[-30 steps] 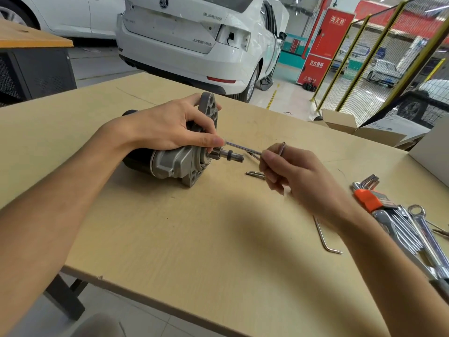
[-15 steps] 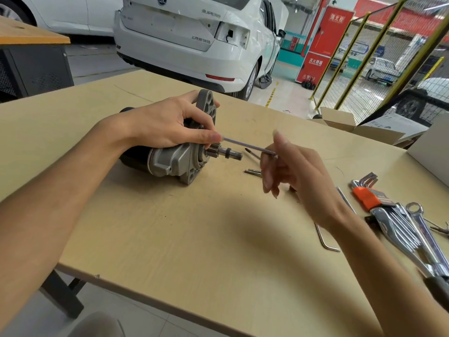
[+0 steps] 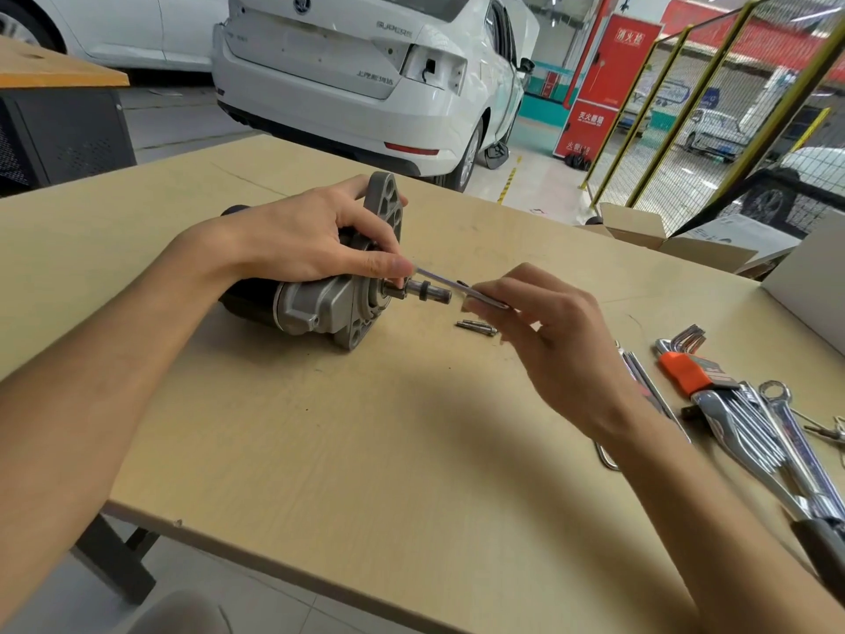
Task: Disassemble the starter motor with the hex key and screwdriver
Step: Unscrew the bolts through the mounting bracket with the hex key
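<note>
Starter motor (image 3: 320,308) lies on its side on the table (image 3: 320,450), shaft (image 3: 427,292) pointing right. Left hand (image 3: 297,240) rests over the housing; grip closed, thumb and forefinger pinching the near end of a long through-bolt (image 3: 446,283) just above the shaft. Right hand (image 3: 544,331) pinches the bolt's other end between fingertips. A second ago the right hand held what looked like a hex key by its bend at the bolt; half a second ago its fingers were spread and off it; now they have closed on the bolt itself. Judgement: the bolt is loose enough for fingers and is being drawn out of the flange (image 3: 384,208), though how far it is still seated cannot be told. Two removed bolts (image 3: 475,327) lie on the table just right of the shaft, under the right hand. A hex key (image 3: 608,455) lies behind the right wrist, part hidden; hex key set (image 3: 686,368) and spanners (image 3: 786,427) further right. Screwdriver not identifiable
</note>
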Demonstrator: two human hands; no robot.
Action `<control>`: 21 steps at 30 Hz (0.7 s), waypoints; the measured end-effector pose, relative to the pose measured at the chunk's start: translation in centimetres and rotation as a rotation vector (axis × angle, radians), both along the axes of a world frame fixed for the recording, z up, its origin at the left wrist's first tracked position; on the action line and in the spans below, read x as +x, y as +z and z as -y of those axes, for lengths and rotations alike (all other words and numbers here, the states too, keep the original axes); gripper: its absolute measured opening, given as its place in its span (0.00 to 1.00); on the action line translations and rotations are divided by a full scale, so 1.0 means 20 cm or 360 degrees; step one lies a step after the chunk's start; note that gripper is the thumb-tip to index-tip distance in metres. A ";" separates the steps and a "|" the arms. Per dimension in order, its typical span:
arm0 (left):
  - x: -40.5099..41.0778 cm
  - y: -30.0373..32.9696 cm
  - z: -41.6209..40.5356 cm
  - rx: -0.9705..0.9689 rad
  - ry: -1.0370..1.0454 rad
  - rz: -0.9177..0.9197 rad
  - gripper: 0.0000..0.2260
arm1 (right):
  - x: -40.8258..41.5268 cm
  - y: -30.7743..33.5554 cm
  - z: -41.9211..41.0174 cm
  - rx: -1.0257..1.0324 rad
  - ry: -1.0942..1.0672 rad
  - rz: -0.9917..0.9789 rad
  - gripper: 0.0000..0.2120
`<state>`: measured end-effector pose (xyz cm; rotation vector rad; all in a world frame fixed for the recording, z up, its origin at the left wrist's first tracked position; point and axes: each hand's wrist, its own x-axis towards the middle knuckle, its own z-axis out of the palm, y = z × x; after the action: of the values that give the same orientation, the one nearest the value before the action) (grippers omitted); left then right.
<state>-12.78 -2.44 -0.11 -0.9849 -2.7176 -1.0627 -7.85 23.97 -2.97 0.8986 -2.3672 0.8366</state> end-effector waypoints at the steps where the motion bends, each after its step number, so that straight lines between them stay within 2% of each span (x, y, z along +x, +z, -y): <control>1: 0.00 0.00 0.00 0.0005 -0.0002 0.0005 0.12 | 0.00 -0.01 0.01 -0.0004 -0.0009 0.0017 0.11; 4: 0.00 0.00 -0.01 0.0034 -0.0001 0.0015 0.10 | 0.02 -0.01 0.03 -0.0144 -0.0116 0.0235 0.10; 6: 0.00 0.00 -0.01 0.0039 0.0004 0.0010 0.09 | 0.02 0.00 0.05 -0.0286 -0.0251 0.0549 0.19; 8: 0.00 0.00 -0.01 0.0034 0.0000 0.0012 0.09 | 0.01 0.01 0.05 -0.0566 -0.0296 0.0949 0.26; 10: -0.01 0.00 -0.01 0.0028 -0.0002 0.0015 0.10 | 0.01 0.03 0.04 -0.0857 -0.0242 0.1262 0.26; 12: -0.01 -0.01 0.00 0.0040 -0.0001 0.0026 0.11 | 0.01 0.03 0.04 -0.0990 -0.0158 0.1418 0.23; 15: -0.01 -0.01 0.00 0.0053 0.0001 0.0034 0.12 | 0.02 0.01 0.06 -0.0981 -0.0114 0.1294 0.21; 19: -0.01 0.00 0.00 0.0026 -0.0001 0.0027 0.11 | 0.03 -0.02 0.09 -0.0573 -0.0209 0.0639 0.25; 21: 0.00 0.00 0.00 0.0017 0.0009 0.0024 0.10 | 0.04 -0.03 0.10 -0.0418 -0.0277 0.0422 0.24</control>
<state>-12.85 -2.37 -0.15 -0.9709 -2.7218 -1.0867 -7.03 22.03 -3.53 0.4938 -2.4342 1.2218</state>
